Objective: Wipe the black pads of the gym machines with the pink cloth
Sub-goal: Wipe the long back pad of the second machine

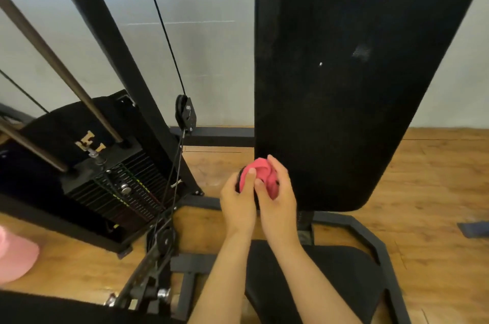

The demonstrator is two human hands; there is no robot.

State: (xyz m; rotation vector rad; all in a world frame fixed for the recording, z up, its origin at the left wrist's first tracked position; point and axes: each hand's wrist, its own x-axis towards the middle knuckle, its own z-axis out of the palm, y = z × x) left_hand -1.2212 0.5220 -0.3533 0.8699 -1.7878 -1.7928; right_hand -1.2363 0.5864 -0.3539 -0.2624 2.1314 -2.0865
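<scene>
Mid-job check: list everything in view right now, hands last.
back pad: one, black, upright, right of centre
seat pad: one, black, bottom centre
pink cloth: one, pink, bunched between both hands
weight stack: one, black, left
guide rods: two, grey-brown, slanting into weight stack
pulley: one, black, centre, on cable
floor: one, brown wood, below everything
blue item: one, blue, floor, right edge, cut off
pink object: one, pink, left edge, unidentifiable
left hand: one, bare, gripping pink cloth
right hand: one, bare, gripping pink cloth
</scene>
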